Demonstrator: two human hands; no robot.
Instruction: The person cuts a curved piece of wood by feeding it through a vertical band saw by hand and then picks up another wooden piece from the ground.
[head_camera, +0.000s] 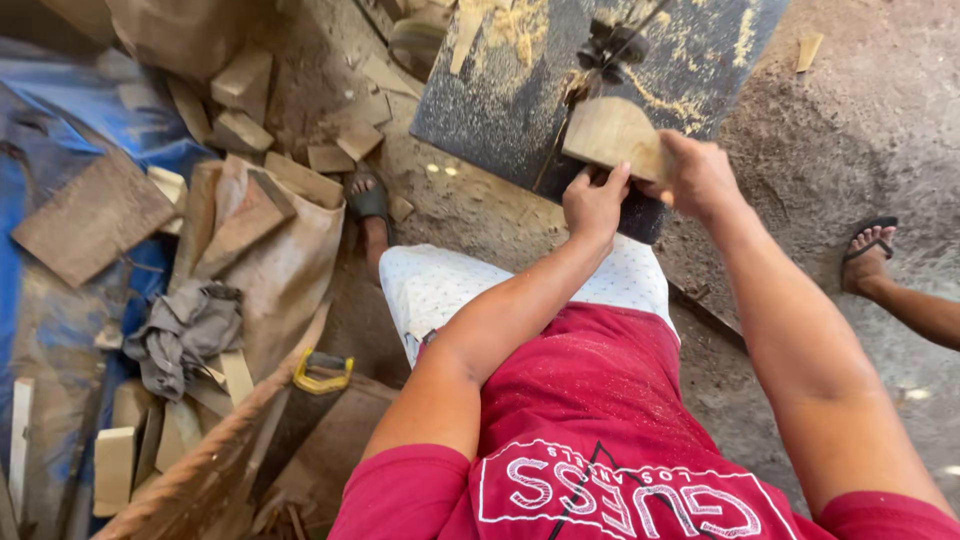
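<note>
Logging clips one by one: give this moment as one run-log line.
left hand: grips wood block | right hand: grips block | saw table: sawdust-covered | blade guide: at block's far edge

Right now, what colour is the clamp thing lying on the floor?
Yellow; the clamp shows in the head view, lower left.

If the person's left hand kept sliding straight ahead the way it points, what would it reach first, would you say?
Most likely the saw blade. The left hand presses the near edge of the wooden block on the dusty saw table, pointing toward the blade just beyond the block, though depth is hard to judge.
</note>
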